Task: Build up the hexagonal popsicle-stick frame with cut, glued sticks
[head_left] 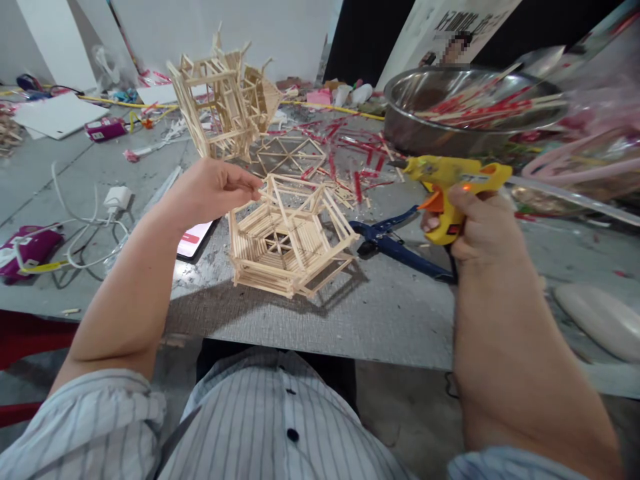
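A hexagonal basket-like frame of thin wooden sticks (265, 283) rests on the grey table in front of me, with a spoked base and slanting sticks along its upper sides. At its far left corner, my left hand (215, 190) is closed in a pinch on a wooden stick; the fingertips partly hide the contact. My right hand (480, 223) grips a yellow hot glue gun (450, 175) with an orange trigger and a lit orange light. The gun's nozzle points left, apart from the frame. Blue-handled pliers (395, 250) lie between the frame and my right hand.
Behind the frame stand a taller stick structure (200, 93) and a flat spoked hexagon (293, 155). A steel bowl (415, 137) holds red-marked sticks at the back right. A phone (195, 239) lies under my left forearm, near a white charger (118, 199) with cables.
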The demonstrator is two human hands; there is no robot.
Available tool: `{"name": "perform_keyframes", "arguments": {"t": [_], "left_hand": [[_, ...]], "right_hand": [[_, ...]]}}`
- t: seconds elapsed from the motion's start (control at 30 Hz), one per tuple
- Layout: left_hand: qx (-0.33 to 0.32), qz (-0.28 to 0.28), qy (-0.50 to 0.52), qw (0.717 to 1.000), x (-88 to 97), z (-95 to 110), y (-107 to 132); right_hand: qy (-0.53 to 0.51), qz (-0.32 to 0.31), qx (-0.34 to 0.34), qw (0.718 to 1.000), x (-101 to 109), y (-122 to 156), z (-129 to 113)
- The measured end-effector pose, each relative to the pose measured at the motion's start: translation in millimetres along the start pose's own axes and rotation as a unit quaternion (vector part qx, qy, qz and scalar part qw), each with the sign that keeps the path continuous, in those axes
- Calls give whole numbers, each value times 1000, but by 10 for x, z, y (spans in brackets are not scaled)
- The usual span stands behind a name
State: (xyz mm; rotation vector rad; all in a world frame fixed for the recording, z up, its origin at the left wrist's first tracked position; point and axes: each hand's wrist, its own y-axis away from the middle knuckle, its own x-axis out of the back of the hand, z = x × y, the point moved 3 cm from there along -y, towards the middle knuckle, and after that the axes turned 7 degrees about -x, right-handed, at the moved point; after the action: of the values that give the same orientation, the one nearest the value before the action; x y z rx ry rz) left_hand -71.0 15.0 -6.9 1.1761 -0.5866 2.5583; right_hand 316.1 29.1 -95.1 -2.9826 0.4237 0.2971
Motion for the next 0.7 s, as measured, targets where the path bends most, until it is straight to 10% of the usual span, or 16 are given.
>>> {"name": "perform_keyframes", "arguments": {"t": [0.27, 0.7], "left_hand": [[-55, 8, -65, 996, -25, -63, -69], [-114, -144, -90, 979, -67, 47, -224]], "right_hand": [[-1, 7, -1, 1000, 4, 13, 24], [0, 0, -3, 1000, 42, -8, 57]]}}
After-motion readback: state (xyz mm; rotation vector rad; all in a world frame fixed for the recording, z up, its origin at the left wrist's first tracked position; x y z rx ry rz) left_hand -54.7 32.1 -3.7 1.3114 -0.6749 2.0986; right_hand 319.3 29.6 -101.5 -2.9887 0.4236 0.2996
